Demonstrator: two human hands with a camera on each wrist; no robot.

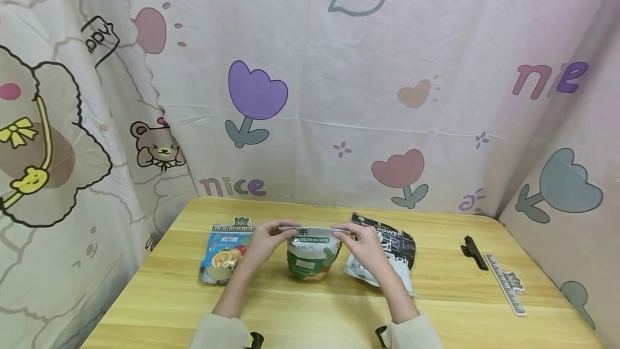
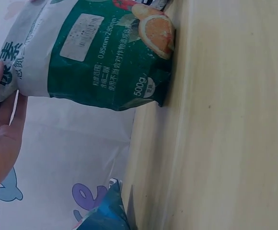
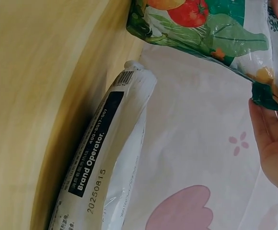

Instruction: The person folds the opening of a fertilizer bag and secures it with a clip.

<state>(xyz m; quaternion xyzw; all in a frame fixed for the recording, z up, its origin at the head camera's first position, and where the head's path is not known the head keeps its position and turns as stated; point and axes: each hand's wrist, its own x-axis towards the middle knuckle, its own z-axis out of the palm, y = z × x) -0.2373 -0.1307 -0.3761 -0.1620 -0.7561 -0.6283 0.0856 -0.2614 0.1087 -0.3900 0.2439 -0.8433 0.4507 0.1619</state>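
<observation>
Upright in the middle of the table, a green-and-white fertilizer bag [image 1: 310, 260] is printed with fruit and vegetables and marked 500g. My left hand [image 1: 266, 241] pinches its top left corner, thumb on the near side and fingers behind. At the top right corner my right hand [image 1: 363, 244] pinches it the same way. Between both hands the top edge is stretched straight. In the left wrist view, the left hand [image 2: 2, 129] is partly cut off by the frame edge. The right wrist view has the right hand [image 3: 275, 139] beneath a bent green corner of the bag.
Left of the hands stands a blue bag [image 1: 225, 246] with a piano-key strip [image 1: 232, 228] along its top. A black-and-white bag [image 1: 402, 246] lies behind my right forearm. Farther right are a black clip [image 1: 473, 253] and a piano-key ruler [image 1: 505, 284]. Printed cloth [image 1: 310, 96] surrounds the table.
</observation>
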